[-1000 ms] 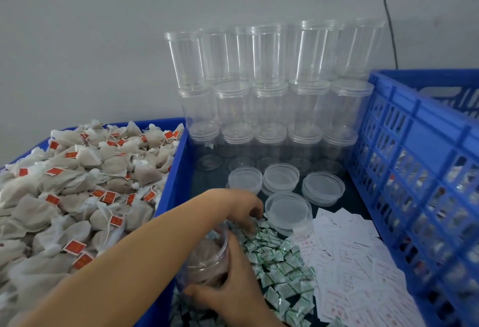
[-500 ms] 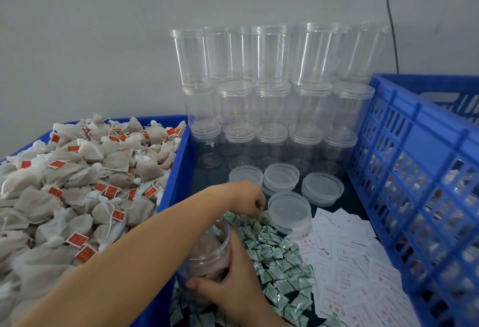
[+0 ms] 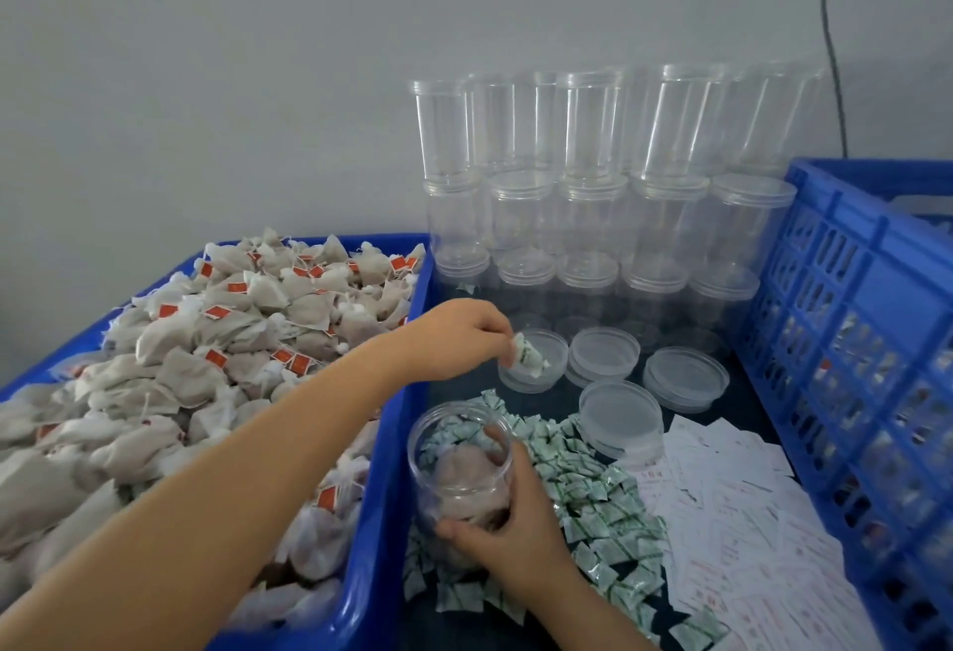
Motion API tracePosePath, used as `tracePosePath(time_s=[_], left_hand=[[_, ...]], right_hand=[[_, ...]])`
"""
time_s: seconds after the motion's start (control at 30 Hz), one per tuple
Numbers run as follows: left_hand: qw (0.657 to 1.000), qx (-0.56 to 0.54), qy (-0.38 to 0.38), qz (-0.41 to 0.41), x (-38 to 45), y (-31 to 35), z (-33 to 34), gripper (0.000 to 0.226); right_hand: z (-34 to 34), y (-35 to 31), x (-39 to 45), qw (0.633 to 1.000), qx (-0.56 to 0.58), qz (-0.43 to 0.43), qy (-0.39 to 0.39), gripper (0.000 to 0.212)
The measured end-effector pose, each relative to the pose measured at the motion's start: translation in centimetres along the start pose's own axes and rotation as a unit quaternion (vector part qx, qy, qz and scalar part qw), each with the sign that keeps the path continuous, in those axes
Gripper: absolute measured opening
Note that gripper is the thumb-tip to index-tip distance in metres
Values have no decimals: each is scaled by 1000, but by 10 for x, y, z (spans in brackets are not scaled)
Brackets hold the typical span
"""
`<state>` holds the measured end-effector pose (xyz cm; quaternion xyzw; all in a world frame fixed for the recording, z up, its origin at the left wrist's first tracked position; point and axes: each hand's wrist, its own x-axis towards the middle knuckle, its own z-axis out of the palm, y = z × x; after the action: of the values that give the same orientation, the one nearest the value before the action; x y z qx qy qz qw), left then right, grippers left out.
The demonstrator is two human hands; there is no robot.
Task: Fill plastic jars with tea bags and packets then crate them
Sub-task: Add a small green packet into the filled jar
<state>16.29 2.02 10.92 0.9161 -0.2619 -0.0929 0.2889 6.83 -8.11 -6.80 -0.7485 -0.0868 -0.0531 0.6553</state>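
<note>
From the head camera, the open plastic jar [image 3: 460, 465] stands upright on the dark bench [image 3: 546, 395], just right of the blue bin [image 3: 379, 521] heaped with tea bags [image 3: 206, 356]. The right hand [image 3: 515, 521] wraps its grip around the jar's lower right side, thumb across the front wall; brownish tea bags already lie inside.

Above and slightly beyond the jar, the left hand [image 3: 459, 336] hangs with its arm reaching over the bin's corner. Its fingertips pinch a small green-and-white packet [image 3: 528, 354], which dangles clear of the jar mouth (it overlaps a lid behind it in this view, so I cannot tell whether they touch).

To the right of the jar, more green-and-white packets [image 3: 582, 490] are strewn on the bench, touching its base. Further right lies a spread of white slips with red print [image 3: 732, 521]. Beyond the jar, loose clear lids [image 3: 619, 416] sit in a cluster, and behind them empty jars [image 3: 593, 186] are stacked against the wall. A blue slotted crate [image 3: 866, 341] stands at the far right.
</note>
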Motion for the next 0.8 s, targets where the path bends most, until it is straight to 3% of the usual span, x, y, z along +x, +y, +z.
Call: tracePosePath(time_s=[0.1, 0.2, 0.37, 0.67, 0.8], left_hand=[[1000, -8, 19, -17, -31, -8, -8, 25], [1000, 3, -16, -22, -57, -12, -5, 23], [982, 188, -25, -3, -72, -11, 18, 24], [938, 344, 24, 35, -61, 23, 28, 30], [930, 362, 41, 54, -53, 40, 30, 34]], right_hand=[[-2, -5, -2, 1000, -8, -15, 7, 92], [-4, -9, -4, 999, 17, -27, 33, 93], [-16, -18, -3, 997, 24, -56, 50, 83], [-43, -30, -12, 996, 19, -60, 65, 87], [-52, -36, -15, 995, 27, -59, 78, 82]])
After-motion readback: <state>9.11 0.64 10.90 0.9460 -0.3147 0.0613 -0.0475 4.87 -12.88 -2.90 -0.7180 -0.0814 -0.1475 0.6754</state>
